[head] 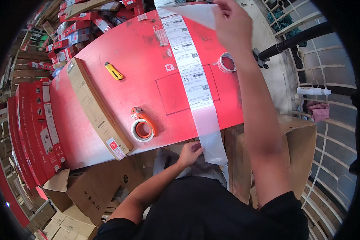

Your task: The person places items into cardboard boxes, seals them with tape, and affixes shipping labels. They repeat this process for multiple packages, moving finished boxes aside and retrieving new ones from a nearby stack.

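Observation:
A long strip of printed shipping labels [190, 63] runs across the red tabletop [132, 39], its blank end hanging over the near edge. My left hand [190, 154] pinches that hanging backing paper at its left side. Raised at the far right, my right hand [235, 27] holds a white sheet whose pointed part reaches left over the strip. Left of the strip lie an orange tape dispenser [144, 126] with a roll, a yellow utility knife [114, 71] and a long cardboard box [97, 108]. A roll of printed tape [227, 63] is beside my right forearm.
Red boxes [39, 129] stand upright at the table's left end. Many red packages [75, 30] are heaped beyond the far left edge. Open cardboard cartons [90, 186] sit below the near edge, another [297, 135] at right. A black pole [294, 40] and white metal grille [321, 144] flank the right side.

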A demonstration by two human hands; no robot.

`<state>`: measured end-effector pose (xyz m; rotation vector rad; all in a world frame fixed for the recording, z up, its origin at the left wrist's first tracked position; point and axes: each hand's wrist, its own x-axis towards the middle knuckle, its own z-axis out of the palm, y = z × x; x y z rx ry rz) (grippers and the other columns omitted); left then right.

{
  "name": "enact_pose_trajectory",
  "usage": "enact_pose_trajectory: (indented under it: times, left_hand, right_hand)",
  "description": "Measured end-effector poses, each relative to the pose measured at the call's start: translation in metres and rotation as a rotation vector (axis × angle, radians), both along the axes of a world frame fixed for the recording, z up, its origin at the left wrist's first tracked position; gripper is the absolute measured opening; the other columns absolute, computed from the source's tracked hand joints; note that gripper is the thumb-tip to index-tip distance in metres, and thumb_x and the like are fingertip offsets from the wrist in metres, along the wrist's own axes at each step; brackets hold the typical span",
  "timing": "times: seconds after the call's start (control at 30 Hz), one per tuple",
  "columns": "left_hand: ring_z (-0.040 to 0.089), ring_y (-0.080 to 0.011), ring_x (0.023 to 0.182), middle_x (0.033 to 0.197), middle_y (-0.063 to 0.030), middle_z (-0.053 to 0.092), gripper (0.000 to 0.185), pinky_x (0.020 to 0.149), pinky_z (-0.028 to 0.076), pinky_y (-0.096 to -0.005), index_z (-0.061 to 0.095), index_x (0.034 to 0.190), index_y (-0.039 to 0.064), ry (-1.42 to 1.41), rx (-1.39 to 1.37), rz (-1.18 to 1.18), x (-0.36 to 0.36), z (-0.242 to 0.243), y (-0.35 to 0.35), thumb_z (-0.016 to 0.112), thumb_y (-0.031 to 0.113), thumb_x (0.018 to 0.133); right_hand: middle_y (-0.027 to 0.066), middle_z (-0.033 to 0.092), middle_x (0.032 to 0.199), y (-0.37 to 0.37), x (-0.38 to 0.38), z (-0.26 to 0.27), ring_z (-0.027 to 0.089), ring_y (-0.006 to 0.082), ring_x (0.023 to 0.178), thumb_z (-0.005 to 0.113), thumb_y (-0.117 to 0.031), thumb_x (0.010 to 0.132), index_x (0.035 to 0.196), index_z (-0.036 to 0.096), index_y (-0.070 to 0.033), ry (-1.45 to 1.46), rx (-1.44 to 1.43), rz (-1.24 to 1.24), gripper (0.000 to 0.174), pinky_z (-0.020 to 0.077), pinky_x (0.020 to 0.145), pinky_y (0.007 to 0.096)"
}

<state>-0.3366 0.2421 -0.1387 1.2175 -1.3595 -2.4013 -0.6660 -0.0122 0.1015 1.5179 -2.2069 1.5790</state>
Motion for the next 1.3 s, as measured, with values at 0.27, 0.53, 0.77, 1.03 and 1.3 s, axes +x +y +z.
enact_pose_trajectory:
  times: [0.27, 0.53, 0.77, 1.03, 1.3]
  left_hand:
    - [0.075, -0.0351, 0.108, 0.123, -0.0199, 0.076, 0.046, 0.091, 0.061, -0.0423, 0.069, 0.133, -0.001, -0.269, -0.608, -0.398, 0.099, 0.097, -0.066, 0.078, 0.025, 0.097]
    - [0.048, -0.0381, 0.147, 0.162, -0.0122, 0.048, 0.068, 0.121, 0.037, -0.0523, 0.048, 0.159, 0.012, 0.757, -1.854, -0.862, -0.038, 0.078, -0.034, 0.066, 0.026, 0.094]
    - [0.065, -0.0342, 0.125, 0.136, -0.0100, 0.070, 0.045, 0.106, 0.047, -0.0564, 0.068, 0.140, 0.011, -0.244, -1.656, -1.667, -0.064, -0.001, -0.010, 0.062, 0.033, 0.101]
    - [0.072, -0.0354, 0.101, 0.108, -0.0135, 0.072, 0.031, 0.085, 0.059, -0.0478, 0.070, 0.120, 0.007, 0.254, -1.009, -1.238, 0.069, 0.050, -0.087, 0.069, 0.022, 0.092]
    - [0.062, -0.0441, 0.123, 0.135, -0.0244, 0.062, 0.082, 0.104, 0.050, -0.0529, 0.051, 0.150, 0.002, -0.746, -1.450, 0.073, 0.193, 0.104, -0.142, 0.087, 0.024, 0.079]
  right_hand:
    - [0.0102, 0.072, 0.117, 0.165, -0.023, -0.008, 0.069, 0.0139, 0.102, 0.057, -0.009, 0.108, 0.143, 0.060, 0.000, -0.678, -0.109, -0.104, 0.036, 0.0568, 0.088, 0.0276]
    - [0.0087, 0.071, 0.114, 0.235, 0.021, 0.042, 0.069, 0.0152, 0.106, 0.056, -0.009, 0.110, 0.145, 0.057, 0.000, -0.628, -0.241, -0.391, 0.036, 0.0567, 0.093, 0.0294]
    - [0.0160, 0.068, 0.127, 0.299, 0.041, 0.072, 0.066, 0.0182, 0.118, 0.056, -0.008, 0.111, 0.144, 0.054, 0.005, -0.457, -0.241, -0.400, 0.036, 0.0537, 0.102, 0.0316]
    - [0.0122, 0.069, 0.119, 0.306, 0.061, 0.025, 0.068, 0.0147, 0.107, 0.054, -0.010, 0.112, 0.146, 0.055, 0.003, -0.647, -0.152, -0.437, 0.036, 0.0554, 0.094, 0.0293]
    - [0.0073, 0.070, 0.112, 0.222, 0.030, 0.051, 0.068, 0.0134, 0.106, 0.055, -0.013, 0.111, 0.149, 0.054, -0.001, -0.547, -0.209, -0.275, 0.039, 0.0569, 0.093, 0.0305]
